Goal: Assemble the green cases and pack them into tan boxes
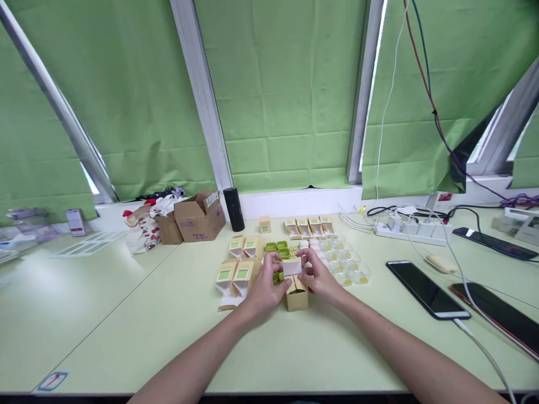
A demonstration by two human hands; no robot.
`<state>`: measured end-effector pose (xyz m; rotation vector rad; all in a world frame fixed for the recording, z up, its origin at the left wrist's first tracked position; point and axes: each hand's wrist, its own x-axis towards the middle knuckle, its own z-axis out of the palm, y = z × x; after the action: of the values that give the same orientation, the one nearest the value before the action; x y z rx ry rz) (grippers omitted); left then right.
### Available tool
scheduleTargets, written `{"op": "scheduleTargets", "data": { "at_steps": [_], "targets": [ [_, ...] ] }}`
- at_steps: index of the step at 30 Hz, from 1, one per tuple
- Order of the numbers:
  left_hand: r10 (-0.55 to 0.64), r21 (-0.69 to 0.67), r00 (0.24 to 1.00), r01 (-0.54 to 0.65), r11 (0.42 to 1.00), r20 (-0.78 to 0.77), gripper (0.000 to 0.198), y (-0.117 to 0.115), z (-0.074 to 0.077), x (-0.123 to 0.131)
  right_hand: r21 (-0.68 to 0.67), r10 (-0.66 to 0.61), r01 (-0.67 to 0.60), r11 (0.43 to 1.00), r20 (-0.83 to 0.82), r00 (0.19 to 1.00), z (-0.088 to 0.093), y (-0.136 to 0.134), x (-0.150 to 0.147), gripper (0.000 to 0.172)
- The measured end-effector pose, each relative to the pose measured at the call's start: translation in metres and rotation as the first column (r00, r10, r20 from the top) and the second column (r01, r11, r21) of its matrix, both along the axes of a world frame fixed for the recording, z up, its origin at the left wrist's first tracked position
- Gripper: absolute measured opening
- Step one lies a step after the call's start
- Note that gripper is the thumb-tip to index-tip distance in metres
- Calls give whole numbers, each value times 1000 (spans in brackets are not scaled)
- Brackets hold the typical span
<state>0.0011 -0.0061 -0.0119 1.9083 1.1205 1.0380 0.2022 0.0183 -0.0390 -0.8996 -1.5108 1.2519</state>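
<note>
A small tan cardboard box [297, 298] stands on the pale green table [126, 314] with its top flaps open. My left hand [264, 287] and my right hand [319, 278] meet just above it, both pinching a small white folded insert [291, 266] at the box's mouth. A green piece [275, 277] shows beside my left fingers. Flat tan boxes with green windows [236, 274] lie left of my hands, green pieces [278, 247] behind them, and clear plastic trays [345, 261] to the right.
A black cylinder [234, 209] and open brown cartons [197, 216] stand at the back left. More small tan boxes [307, 225] line the back. A power strip [412, 230] with cables, a computer mouse [440, 262] and phones [427, 289] lie on the right.
</note>
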Motion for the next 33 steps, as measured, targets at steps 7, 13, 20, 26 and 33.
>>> {"op": "scheduleTargets", "data": {
  "at_steps": [7,13,20,26,33],
  "targets": [
    [-5,150,993,22,989,-114,12,7,-7,-5,102,-26,23,994,27,999,-1,3,1,37],
    [-11,136,995,25,990,-101,10,8,-8,-5,262,-92,70,963,71,993,5,3,8,27],
    [-6,120,993,20,993,-115,10,7,-7,-5,482,-242,166,860,101,965,14,-2,15,23],
    [-8,129,995,21,991,-99,9,7,-7,-5,712,-250,76,698,142,958,18,-10,20,29],
    [1,159,996,13,987,-88,10,6,-8,-7,798,-249,-25,602,218,944,21,-12,20,7]
  ]
}}
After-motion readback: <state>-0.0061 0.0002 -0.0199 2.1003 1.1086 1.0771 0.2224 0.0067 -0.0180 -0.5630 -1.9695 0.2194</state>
